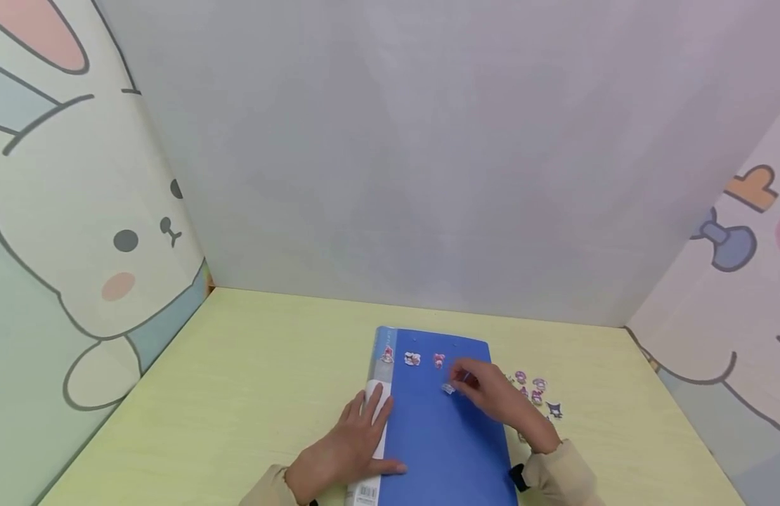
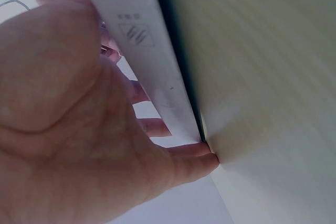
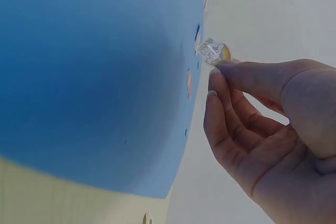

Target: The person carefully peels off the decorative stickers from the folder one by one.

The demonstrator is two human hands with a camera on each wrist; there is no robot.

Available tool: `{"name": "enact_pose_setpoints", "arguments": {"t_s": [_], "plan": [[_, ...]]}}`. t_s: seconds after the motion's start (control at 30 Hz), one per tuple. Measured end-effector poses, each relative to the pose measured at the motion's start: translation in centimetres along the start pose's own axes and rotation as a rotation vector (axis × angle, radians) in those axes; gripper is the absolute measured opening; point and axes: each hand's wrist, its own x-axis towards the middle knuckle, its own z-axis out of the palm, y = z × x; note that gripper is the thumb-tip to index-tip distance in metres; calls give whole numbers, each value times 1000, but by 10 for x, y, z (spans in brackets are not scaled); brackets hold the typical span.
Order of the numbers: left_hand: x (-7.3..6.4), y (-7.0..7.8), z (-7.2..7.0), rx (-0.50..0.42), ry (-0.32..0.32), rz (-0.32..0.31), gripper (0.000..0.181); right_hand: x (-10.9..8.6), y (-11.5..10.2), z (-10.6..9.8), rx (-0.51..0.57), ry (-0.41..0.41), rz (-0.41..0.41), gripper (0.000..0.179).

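A blue binder [image 1: 440,436] lies on the table with its white spine label on the left. Three stickers sit in a row near its top: one on the spine side [image 1: 387,354], a white one [image 1: 412,359] and a pink one [image 1: 438,360]. My left hand [image 1: 348,443] rests on the spine edge with fingers spread, the little-finger side down by the table in the left wrist view. Thumb and index finger of my right hand [image 1: 491,393] pinch a small cartoon sticker [image 3: 214,52] over the upper right of the cover, below the pink sticker.
Several loose cartoon stickers [image 1: 537,397] lie on the yellow table [image 1: 270,372] right of the binder, partly behind my right wrist. A grey backdrop [image 1: 428,176] rises at the table's far edge. Cartoon-printed panels [image 1: 67,232] stand at both sides.
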Motion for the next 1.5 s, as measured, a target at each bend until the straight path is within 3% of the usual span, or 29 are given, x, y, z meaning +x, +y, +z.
{"name": "enact_pose_setpoints", "arguments": {"t_s": [0.57,0.87,1.2,1.5], "plan": [[-2,2,-5,-29,7,20,106,-33,12,-17,12,1,12,11],[-3,1,-5,-22,12,31,106,-52,18,-26,-1,52,-71,14],[0,-3,0,-34,19,48,106,-76,29,-36,9,64,-91,19],[0,-2,2,-31,5,19,106,-97,33,-46,4,68,-126,24]]}}
